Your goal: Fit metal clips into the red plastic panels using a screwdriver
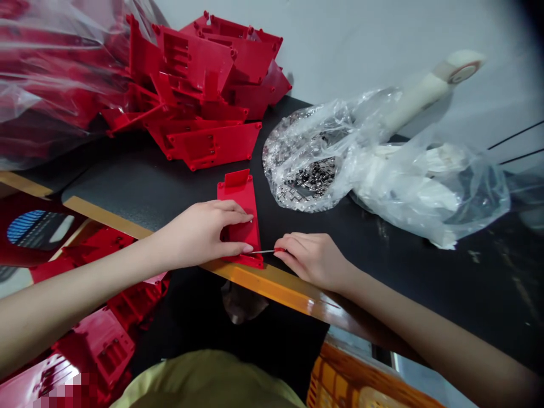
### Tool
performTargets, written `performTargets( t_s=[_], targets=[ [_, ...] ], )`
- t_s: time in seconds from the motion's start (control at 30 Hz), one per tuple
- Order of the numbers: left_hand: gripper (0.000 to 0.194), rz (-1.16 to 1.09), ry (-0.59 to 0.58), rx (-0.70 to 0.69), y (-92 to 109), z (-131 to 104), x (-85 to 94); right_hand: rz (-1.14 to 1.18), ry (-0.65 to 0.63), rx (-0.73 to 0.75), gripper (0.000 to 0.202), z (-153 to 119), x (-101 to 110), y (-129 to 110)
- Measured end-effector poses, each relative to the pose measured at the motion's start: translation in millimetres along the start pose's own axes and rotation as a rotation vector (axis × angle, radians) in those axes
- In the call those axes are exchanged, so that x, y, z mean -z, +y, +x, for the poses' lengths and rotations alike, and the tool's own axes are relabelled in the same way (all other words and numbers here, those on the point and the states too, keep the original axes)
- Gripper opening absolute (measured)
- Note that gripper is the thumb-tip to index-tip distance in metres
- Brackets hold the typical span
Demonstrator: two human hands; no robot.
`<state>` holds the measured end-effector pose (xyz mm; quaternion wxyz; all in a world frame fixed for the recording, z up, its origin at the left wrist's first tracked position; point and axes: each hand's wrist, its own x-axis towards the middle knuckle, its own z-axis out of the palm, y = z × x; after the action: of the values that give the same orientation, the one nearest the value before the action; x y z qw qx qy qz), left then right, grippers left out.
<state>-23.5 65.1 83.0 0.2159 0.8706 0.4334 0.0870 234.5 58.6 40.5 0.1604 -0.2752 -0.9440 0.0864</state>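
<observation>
A red plastic part [244, 201] lies on the black table at its wooden front edge, with a raised flap at its far end. My left hand [208, 232] rests over it, thumb and fingers pressing it from above and the left side. To the right, my right hand [308, 258] pinches the red handle of a thin metal tool [266, 251]. The tool's tip reaches the near end of the red part, beside my left thumb. What lies under my left palm is hidden.
Red parts [216, 144] are piled at the back left, beside a clear bag of them [51, 85]. Bags of small metal pieces [314, 175] and white pieces [425, 181] lie right. More red parts [113, 345] and an orange crate [352, 374] are below the edge.
</observation>
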Motion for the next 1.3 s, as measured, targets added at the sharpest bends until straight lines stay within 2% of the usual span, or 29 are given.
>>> performTargets(
  t_s=[0.13, 0.23, 0.33, 0.53, 0.8, 0.93, 1.1, 1.2, 1.3],
  targets=[
    [0.051, 0.173, -0.087, 0.023, 7, 8, 10.0, -0.042, -0.096, -0.015, 0.026, -2, 0, -1],
    [0.047, 0.270, -0.141, 0.024, 13, 16, 15.7, -0.036, -0.160, -0.062, 0.030, -2, 2, -3],
    [0.037, 0.307, -0.154, 0.011, 17, 23, 19.9, -0.038, -0.209, -0.114, 0.035, -2, 3, -5],
    [0.033, 0.387, -0.184, -0.016, 21, 27, 23.7, 0.055, -0.280, -0.207, 0.038, 3, 10, -9],
    [0.043, 0.317, -0.152, 0.126, 17, 27, 18.1, 0.419, -0.409, -0.336, 0.028, 22, 30, -6],
    [0.049, 0.225, -0.179, 0.164, 15, 31, 16.1, 0.570, -0.581, -0.445, 0.033, 32, 37, 1],
    [0.043, 0.223, -0.248, 0.185, 17, 40, 13.7, 0.726, -0.820, -0.500, 0.037, 49, 43, 12],
    [0.045, 0.156, -0.268, 0.191, 15, 43, 12.2, 0.827, -0.854, -0.568, 0.037, 51, 42, 16],
    [0.048, 0.039, -0.228, 0.178, 8, 36, 10.4, 0.890, -0.817, -0.671, 0.036, 44, 42, 15]
  ],
)
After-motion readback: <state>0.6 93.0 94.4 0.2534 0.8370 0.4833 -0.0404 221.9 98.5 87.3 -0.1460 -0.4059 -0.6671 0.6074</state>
